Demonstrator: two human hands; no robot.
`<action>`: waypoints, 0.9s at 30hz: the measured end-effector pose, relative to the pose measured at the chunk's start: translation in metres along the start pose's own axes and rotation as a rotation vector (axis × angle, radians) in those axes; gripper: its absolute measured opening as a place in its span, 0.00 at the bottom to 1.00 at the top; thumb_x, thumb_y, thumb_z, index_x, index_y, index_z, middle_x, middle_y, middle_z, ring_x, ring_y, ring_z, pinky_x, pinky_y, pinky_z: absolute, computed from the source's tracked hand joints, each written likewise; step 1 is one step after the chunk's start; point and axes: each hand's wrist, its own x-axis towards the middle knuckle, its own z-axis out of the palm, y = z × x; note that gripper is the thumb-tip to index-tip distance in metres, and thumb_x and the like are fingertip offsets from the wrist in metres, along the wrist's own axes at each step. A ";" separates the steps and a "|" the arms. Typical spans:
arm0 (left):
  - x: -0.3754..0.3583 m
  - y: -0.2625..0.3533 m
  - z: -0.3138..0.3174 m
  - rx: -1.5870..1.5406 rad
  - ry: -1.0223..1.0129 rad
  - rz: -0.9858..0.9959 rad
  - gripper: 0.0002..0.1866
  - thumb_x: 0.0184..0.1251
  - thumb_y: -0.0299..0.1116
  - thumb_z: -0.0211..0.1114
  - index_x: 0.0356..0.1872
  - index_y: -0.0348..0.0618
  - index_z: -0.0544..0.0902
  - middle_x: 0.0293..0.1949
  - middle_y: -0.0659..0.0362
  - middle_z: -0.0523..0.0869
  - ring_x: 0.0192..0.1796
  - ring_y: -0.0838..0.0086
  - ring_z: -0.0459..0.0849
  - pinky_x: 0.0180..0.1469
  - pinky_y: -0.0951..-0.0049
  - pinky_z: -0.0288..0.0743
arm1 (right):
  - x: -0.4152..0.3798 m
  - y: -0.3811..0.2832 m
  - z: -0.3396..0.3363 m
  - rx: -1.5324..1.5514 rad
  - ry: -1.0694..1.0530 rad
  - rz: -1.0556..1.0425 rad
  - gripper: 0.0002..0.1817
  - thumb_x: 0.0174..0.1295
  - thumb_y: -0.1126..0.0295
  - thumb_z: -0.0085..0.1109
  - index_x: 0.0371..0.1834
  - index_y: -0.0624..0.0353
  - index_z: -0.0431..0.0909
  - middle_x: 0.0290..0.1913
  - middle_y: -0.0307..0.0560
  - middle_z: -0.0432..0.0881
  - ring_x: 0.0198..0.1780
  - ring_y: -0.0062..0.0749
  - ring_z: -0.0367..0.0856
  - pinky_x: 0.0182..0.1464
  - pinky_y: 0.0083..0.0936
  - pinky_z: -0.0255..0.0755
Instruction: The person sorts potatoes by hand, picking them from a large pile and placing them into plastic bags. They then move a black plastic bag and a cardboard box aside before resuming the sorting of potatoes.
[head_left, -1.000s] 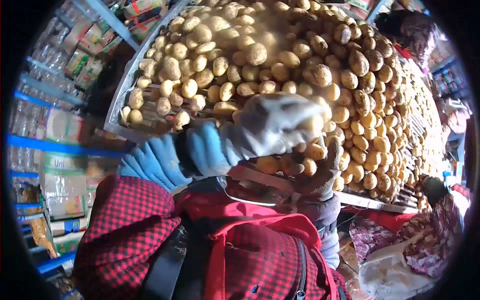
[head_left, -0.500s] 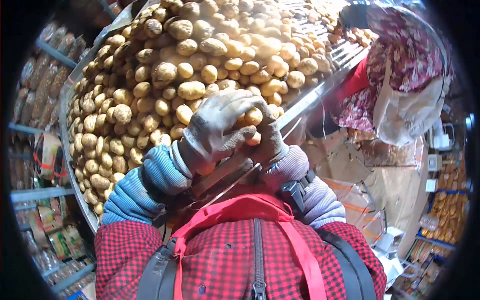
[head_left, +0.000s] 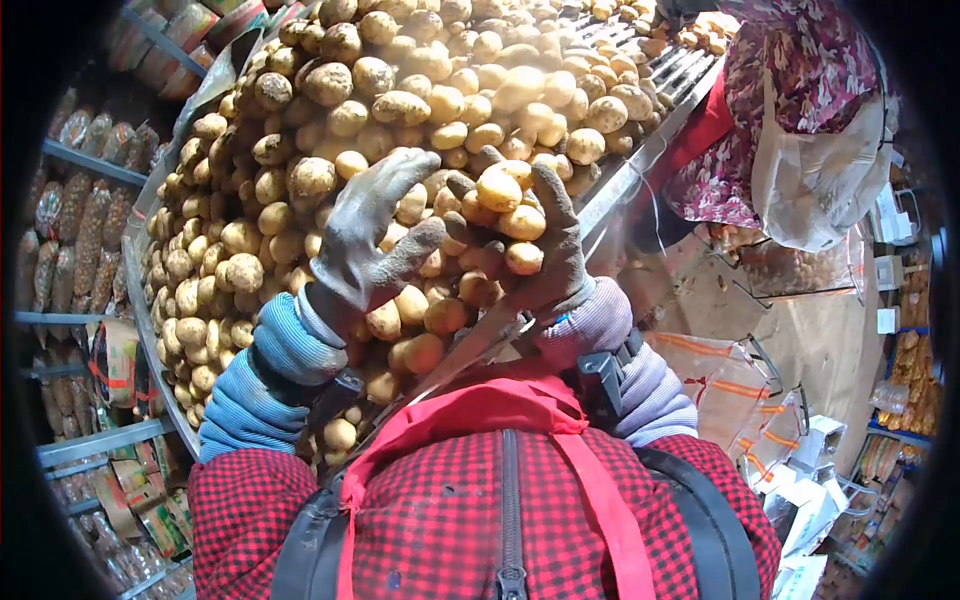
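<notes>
My left hand [head_left: 365, 245] wears a dirty grey work glove, hovers over the potato heap and is open, thumb and fingers spread apart with nothing between them. Several small potatoes [head_left: 498, 190] lie cupped in my right hand [head_left: 562, 250], also gloved, its palm turned up and fingers curled round them. Below and around both hands spreads a big heap of yellow-brown potatoes [head_left: 240, 238], some with soil on their skins. Part of my right fingers is hidden behind the held potatoes.
A metal edge [head_left: 622, 185] bounds the heap on the right. Beyond it stands another person in a patterned garment [head_left: 720, 190]. Racks with packed bags [head_left: 85, 195] line the left. Clear bags with orange stripes [head_left: 710, 370] lie at right, near white boxes [head_left: 805, 510].
My hands have moved apart; the left one has swung left and opened away from the right. More potatoes now show in my right hand. The view has shifted slightly.
</notes>
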 end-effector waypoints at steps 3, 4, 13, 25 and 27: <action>-0.005 -0.016 -0.001 0.295 -0.198 -0.027 0.30 0.69 0.46 0.70 0.69 0.46 0.79 0.69 0.46 0.78 0.72 0.49 0.74 0.75 0.52 0.64 | 0.004 0.001 0.011 -0.302 0.346 -0.352 0.34 0.72 0.40 0.58 0.69 0.55 0.74 0.60 0.56 0.84 0.54 0.50 0.88 0.52 0.40 0.87; -0.007 -0.021 -0.002 0.361 -0.276 -0.039 0.30 0.70 0.46 0.69 0.69 0.45 0.79 0.71 0.47 0.77 0.74 0.49 0.72 0.77 0.52 0.62 | 0.004 0.000 0.015 -0.299 0.352 -0.361 0.34 0.72 0.40 0.58 0.69 0.55 0.74 0.60 0.56 0.84 0.54 0.50 0.88 0.52 0.40 0.87; -0.013 -0.032 0.007 0.467 -0.296 0.025 0.30 0.63 0.41 0.73 0.67 0.47 0.81 0.72 0.48 0.77 0.75 0.50 0.70 0.78 0.51 0.59 | -0.047 -0.035 -0.018 -0.298 0.096 -0.538 0.30 0.71 0.60 0.60 0.76 0.44 0.68 0.71 0.52 0.75 0.65 0.55 0.81 0.45 0.35 0.85; -0.019 -0.032 0.017 0.525 -0.331 0.141 0.26 0.77 0.40 0.62 0.70 0.38 0.78 0.73 0.44 0.75 0.76 0.50 0.69 0.80 0.50 0.57 | -0.245 -0.033 -0.024 -0.983 0.762 -1.198 0.22 0.66 0.84 0.55 0.62 0.57 0.72 0.52 0.48 0.83 0.48 0.31 0.86 0.36 0.20 0.81; -0.019 -0.031 0.018 0.515 -0.333 0.120 0.26 0.78 0.41 0.62 0.70 0.37 0.77 0.74 0.45 0.75 0.77 0.51 0.69 0.80 0.50 0.56 | -0.288 -0.035 -0.015 -0.731 1.027 -1.226 0.18 0.69 0.78 0.55 0.61 0.58 0.71 0.51 0.47 0.83 0.46 0.33 0.86 0.34 0.17 0.79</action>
